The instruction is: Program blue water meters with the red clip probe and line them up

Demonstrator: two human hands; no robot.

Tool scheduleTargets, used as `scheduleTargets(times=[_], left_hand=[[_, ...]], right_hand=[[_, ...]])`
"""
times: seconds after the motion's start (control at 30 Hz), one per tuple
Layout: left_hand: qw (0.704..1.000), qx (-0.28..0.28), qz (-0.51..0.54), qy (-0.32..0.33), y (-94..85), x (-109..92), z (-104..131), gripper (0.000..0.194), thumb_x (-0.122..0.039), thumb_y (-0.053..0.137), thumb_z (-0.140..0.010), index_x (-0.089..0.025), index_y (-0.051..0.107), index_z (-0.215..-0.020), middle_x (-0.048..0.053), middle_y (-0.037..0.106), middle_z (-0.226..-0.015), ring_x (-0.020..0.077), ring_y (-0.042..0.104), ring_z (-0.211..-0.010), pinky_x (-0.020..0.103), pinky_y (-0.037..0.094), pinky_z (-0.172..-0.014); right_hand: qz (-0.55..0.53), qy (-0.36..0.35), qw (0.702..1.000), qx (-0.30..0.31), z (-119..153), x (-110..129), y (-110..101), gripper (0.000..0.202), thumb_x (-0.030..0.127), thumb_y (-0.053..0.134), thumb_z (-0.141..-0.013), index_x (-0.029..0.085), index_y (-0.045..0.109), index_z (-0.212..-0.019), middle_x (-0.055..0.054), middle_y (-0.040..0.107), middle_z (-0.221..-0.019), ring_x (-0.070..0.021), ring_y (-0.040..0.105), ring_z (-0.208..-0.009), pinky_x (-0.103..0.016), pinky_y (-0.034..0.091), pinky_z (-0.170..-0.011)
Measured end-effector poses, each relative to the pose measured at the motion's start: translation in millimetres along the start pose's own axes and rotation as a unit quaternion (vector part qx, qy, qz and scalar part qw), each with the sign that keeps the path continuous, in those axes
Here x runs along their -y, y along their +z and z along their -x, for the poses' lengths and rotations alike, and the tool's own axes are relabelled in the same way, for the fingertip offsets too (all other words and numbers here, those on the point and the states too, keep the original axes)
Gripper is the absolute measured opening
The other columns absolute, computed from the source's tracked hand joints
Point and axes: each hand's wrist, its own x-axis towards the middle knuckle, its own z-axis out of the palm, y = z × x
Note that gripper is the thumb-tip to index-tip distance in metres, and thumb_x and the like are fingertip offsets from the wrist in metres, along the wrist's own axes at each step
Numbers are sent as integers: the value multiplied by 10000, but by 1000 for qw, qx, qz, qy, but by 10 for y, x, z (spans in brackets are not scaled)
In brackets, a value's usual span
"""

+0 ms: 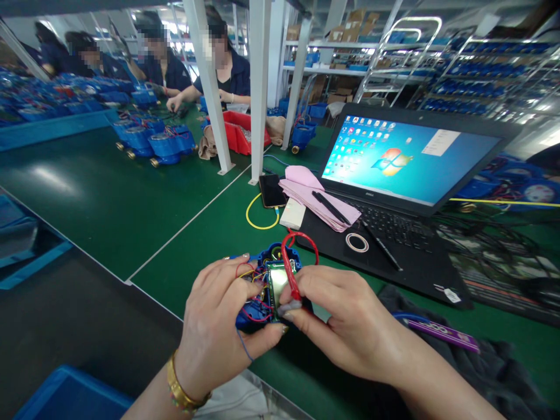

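A blue device housing (251, 315) with a green circuit board, a silvery display (279, 286) and many thin coloured wires is held near the table's front edge. My left hand (223, 309) wraps round its left side, thumb along the near edge and fingers over the wires. At the right side of the display, my right hand (336, 315) pinches a grey piece (289, 305) at the end of a thick red cable (286, 256). The cable loops up above the housing and back down behind my right fingers.
An open laptop (394, 216) carries pink cloths (319, 198), pens and a tape ring (357, 242). A phone (272, 191) lies beside it. White posts (259, 87), a red bin (245, 133) and blue devices (164, 146) stand farther back. People work behind them. Dark cloth lies at right.
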Motion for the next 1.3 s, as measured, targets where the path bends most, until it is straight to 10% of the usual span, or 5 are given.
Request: scheduleTargets(times=[1.1,1.3], left_hand=[[1000,-3,-5,8,5,22,1,308,-368,687,-696,-197,544,-908,91,623,-1002,269,589,-1014,453,442,-897],[999,-17,-30,39,18,83,-23,294,-392,671,-731,-188,548,-903,109,625,-994,287,583,-986,461,470,-850]], right_hand=[[21,-6,1000,-2,-25,18,7,112,128,482,-876,158,548,-791,-25,565,-699,-143,494,-631,-255,371,-579],[-178,82,969,-152,-50,-47,-38,58,205,575,-837,155,591,-864,-19,633,-750,-124,580,-649,-229,467,-602]])
